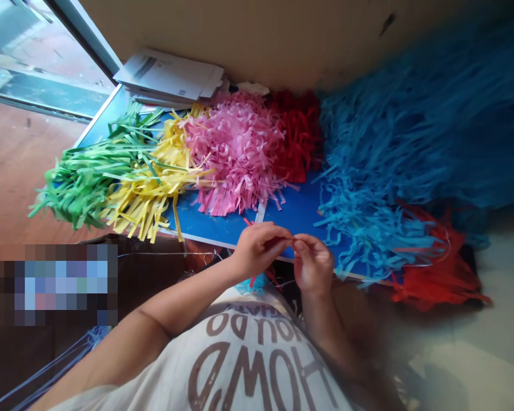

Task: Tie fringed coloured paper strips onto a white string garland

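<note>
Left hand (259, 246) and right hand (312, 264) fingertips meeting, each grip pinching something tiny, indistinct; blue strips (368, 228) just beside.

A blue desk (291, 214) runs across the middle of the frame. On it, left to right, lie heaps of paper strips: green (85, 177), yellow (149, 191), pink (237, 151), red (297, 134) and a large blue pile (394, 142). A stack of white papers (171, 77) sits at upper left.

both hands (282, 254) pinch fingertips together over blue table (291, 214).
</note>
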{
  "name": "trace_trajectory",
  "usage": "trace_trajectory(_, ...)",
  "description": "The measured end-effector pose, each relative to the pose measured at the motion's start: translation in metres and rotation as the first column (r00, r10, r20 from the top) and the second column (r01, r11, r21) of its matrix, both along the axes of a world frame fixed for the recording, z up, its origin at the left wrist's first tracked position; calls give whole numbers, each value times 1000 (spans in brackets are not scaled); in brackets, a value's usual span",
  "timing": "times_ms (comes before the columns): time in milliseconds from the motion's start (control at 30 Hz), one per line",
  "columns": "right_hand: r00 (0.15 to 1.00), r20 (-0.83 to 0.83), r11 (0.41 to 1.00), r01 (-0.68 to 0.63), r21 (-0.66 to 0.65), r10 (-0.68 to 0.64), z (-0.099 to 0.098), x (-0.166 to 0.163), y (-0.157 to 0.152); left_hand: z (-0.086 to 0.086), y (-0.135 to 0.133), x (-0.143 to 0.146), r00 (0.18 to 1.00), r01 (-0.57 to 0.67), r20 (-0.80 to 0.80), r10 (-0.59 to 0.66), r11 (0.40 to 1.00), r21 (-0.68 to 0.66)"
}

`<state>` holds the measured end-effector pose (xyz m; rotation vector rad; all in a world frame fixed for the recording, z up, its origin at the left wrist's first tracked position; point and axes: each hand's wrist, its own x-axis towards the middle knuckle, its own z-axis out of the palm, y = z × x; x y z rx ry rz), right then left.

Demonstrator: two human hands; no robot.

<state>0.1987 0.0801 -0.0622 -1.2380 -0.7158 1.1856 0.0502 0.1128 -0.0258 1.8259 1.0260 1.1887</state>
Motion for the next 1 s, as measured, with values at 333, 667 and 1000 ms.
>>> trace_trajectory(333,926,375,989,-6,150,-51,-1,-5,-5,-7,-8,12,982,-57,148,114,936,-348)
trace_trajectory(667,907,420,965,-97,243,-14,3,-1,-2,2,-4,-4,998,2,-55,0,999,35)
trace_trajectory(1000,889,436,925,-273,263,138,7,8,-1,1,2,-11,997,35,-66,-31,998,55)
